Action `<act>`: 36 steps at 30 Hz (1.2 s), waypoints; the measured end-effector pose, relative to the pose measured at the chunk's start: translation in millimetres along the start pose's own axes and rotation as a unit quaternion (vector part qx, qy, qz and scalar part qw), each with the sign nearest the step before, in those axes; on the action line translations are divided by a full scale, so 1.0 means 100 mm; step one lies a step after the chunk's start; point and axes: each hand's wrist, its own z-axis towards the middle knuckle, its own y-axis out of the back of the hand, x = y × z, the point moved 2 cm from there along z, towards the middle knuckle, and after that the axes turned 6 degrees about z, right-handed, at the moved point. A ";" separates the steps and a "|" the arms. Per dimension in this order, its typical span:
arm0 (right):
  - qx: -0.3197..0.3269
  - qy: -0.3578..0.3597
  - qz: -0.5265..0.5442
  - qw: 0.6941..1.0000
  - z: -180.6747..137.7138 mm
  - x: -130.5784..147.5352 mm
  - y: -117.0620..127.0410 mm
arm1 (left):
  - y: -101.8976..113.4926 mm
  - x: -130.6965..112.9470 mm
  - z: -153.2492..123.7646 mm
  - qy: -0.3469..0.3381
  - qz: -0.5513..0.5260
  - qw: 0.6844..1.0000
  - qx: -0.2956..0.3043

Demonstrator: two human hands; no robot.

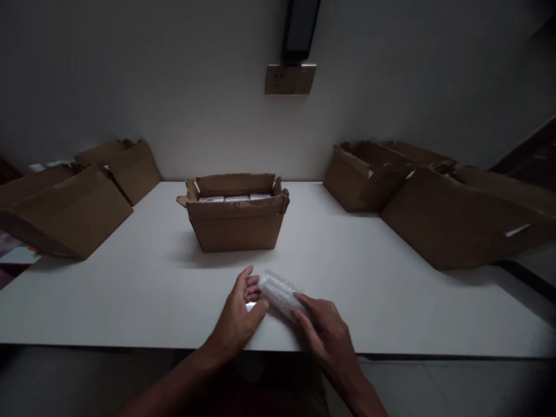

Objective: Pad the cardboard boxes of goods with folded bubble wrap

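A bubble-wrapped bundle (282, 294), long and roughly cylindrical, lies at a slant just above the front part of the table. My right hand (324, 327) grips its right end, thumb and fingers on either side. At the left end is my left hand (243, 310), its fingers loosely curved and the thumb apart from them. Its fingertips are close to the wrap; whether they touch it I cannot tell. What the wrap contains is hidden. Beyond the hands stands an open cardboard box (237, 226) with several white packs with purple edges (238, 198) inside.
Open cardboard boxes stand at the left, one nearer (78, 214) and one farther back (138, 171). More boxes line the right, including a back one (356, 179) and a large near one (452, 226). A wall socket (291, 80) sits below a dark device (300, 29).
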 end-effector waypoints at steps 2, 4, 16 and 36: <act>0.020 -0.044 0.051 0.998 -0.02 0.04 -0.04 | -0.04 -0.04 -0.03 0.040 -0.103 0.994 0.019; 0.031 -0.083 0.080 0.993 -0.04 0.08 -0.04 | -0.07 -0.07 -0.04 0.062 -0.167 0.984 0.030; 0.011 -0.150 0.126 0.980 -0.05 0.05 0.04 | -0.08 -0.02 -0.12 0.027 -0.209 0.973 0.096; 0.015 -0.224 0.217 0.950 -0.05 -0.13 -0.07 | 0.94 -1.26 0.83 -0.406 0.532 0.696 -0.259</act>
